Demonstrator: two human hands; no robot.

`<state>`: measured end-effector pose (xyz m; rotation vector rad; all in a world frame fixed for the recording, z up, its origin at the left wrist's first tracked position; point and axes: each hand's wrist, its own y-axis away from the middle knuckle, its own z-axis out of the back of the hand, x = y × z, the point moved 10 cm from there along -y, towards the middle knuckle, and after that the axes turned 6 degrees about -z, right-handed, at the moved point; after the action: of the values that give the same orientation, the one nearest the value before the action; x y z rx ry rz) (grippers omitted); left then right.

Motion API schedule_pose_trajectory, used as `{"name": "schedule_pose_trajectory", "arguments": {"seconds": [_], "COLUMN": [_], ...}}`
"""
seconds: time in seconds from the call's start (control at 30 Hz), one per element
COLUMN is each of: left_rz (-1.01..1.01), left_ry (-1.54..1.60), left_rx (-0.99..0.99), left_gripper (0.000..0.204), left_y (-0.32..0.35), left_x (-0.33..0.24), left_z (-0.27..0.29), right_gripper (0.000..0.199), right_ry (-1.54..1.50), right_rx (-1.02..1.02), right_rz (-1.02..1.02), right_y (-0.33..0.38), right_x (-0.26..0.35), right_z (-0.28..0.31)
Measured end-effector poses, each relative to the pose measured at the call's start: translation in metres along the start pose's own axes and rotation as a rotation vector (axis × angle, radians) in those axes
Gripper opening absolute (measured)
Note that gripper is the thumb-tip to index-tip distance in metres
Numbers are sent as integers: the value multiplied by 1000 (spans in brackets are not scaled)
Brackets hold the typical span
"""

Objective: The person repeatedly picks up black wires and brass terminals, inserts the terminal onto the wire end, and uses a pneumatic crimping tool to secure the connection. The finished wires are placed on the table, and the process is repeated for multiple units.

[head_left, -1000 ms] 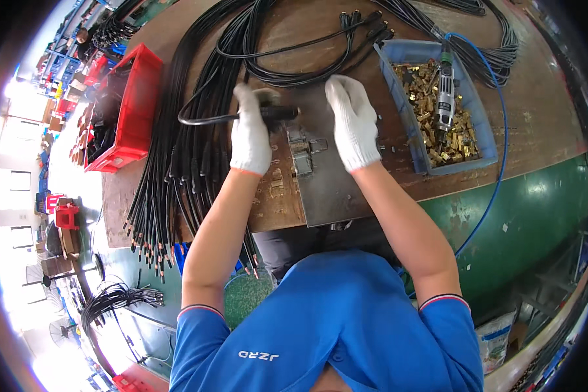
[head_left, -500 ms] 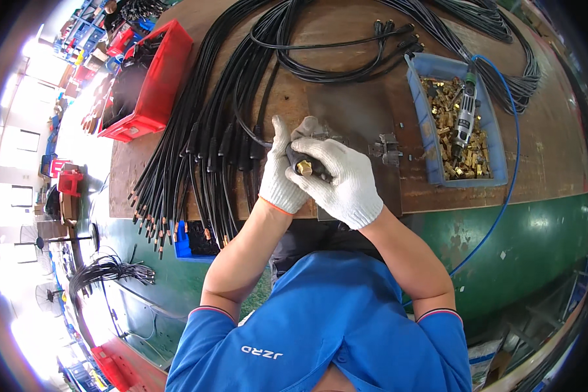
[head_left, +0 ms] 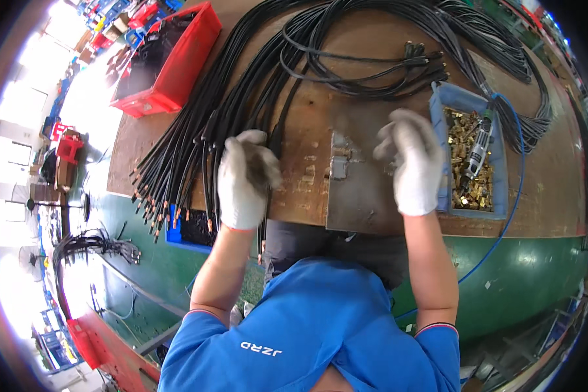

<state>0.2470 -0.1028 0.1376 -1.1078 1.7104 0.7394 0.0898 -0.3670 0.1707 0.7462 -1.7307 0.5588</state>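
Note:
Both my hands wear white knitted gloves with greyed palms and are apart from each other above the table's front part. My left hand (head_left: pixel 244 183) is loosely curved beside the row of black cables (head_left: pixel 202 137), its fingers apart and no object visible in it. Slightly blurred, my right hand (head_left: pixel 413 163) hangs half-curled over the dark metal plate (head_left: pixel 366 196), also with nothing visible in it. Between the hands, a small metal fixture (head_left: pixel 340 162) sits on that plate. The cables have thick black sleeves and copper-coloured ends pointing toward the near left.
Right of my right hand, a blue bin (head_left: pixel 443 176) holds brass fittings (head_left: pixel 467 134) and a silver power tool (head_left: pixel 480 147) with a blue hose (head_left: pixel 520 170). A red crate (head_left: pixel 183 72) stands far left; coiled cables (head_left: pixel 503 59) lie far right. A blue box (head_left: pixel 176 238) sits below the table edge.
The sleeved cable end with a brass fitting has left my hands. My hands have parted, left hand toward the cable row, right hand toward the blue bin. The view has shifted slightly.

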Motion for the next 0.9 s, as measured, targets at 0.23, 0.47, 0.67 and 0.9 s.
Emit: {"name": "schedule_pose_trajectory", "arguments": {"seconds": [0.23,0.47,0.67,0.9], "left_rz": [-174,-379,-436,-705], "left_ry": [-408,-1083,-1179,-1203], "left_rx": [-118,148,261,548], "left_gripper": [31,17,17,17], "left_y": [-9,7,8,18], "left_x": [-36,-27,-30,-37], "left_z": [67,32,13,-30], "right_gripper": [26,24,30,23], "right_ry": [838,1329,1395,1221], "right_rx": [794,816,866,853], "right_rz": [277,365,260,255], "right_y": [98,105,96,89], "right_x": [-83,-131,-128,-115], "right_z": [-154,-201,-199,-185]}}
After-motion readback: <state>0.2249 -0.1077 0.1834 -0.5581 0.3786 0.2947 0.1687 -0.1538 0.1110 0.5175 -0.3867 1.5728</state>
